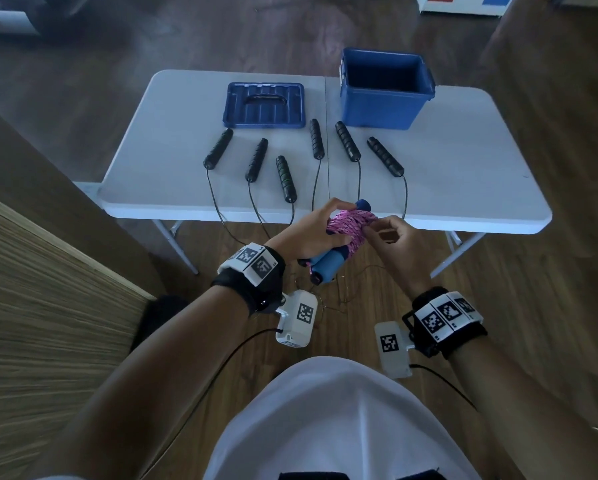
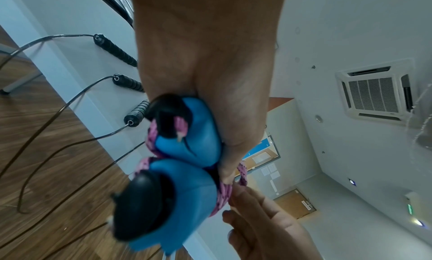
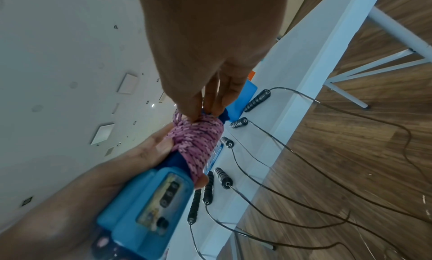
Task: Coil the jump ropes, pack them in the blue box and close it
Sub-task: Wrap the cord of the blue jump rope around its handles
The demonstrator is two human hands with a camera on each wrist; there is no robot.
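In front of the table's near edge my left hand (image 1: 311, 230) grips a jump rope by its two blue handles (image 1: 325, 263), with the pink rope (image 1: 351, 225) wound round them. My right hand (image 1: 385, 233) pinches the pink rope (image 3: 198, 136) at the end of the winding with thumb and fingertips. The right wrist view shows a counter panel on one blue handle (image 3: 151, 205). The open blue box (image 1: 384, 86) stands at the table's far right. Its blue lid (image 1: 264, 105) lies flat to the left of it.
Several black jump rope handles (image 1: 285, 178) lie in a row on the white folding table (image 1: 463, 161), and their thin black cords hang over the near edge onto the wooden floor. A wooden panel (image 1: 30, 271) stands at my left.
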